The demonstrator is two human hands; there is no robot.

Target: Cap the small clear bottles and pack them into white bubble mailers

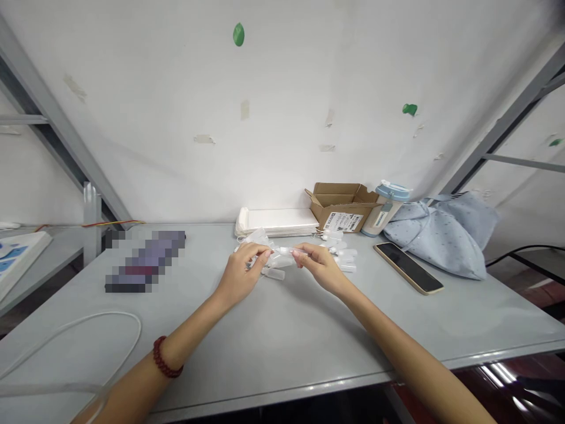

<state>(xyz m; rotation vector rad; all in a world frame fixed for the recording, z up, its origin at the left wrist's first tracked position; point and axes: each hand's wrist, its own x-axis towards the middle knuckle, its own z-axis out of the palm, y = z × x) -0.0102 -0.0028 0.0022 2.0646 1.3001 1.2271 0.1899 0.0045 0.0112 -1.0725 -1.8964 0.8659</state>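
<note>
Between my two hands, above the grey table, is a small translucent white plastic bottle-like piece (pixel 285 251). My left hand (pixel 243 270) pinches its left end between thumb and fingertips. On the other end, the thumb and fingers of my right hand (pixel 321 266) are closed. Finer detail of the piece is too small to tell. Several similar translucent pieces lie just behind and beside my left hand, one of them a loose piece (pixel 273 273) below the held one. Another group of translucent pieces (pixel 346 259) rests to the right of my right hand.
Behind my hands stand a stack of white envelopes or sheets (pixel 278 222) and an open cardboard box (pixel 346 215). Rightward are a blue-lidded cup (pixel 386 209), a phone (pixel 408 268) and a light blue cloth bag (pixel 445 235). A blurred-out item (pixel 148 262) and a white cable (pixel 88 318) lie left.
</note>
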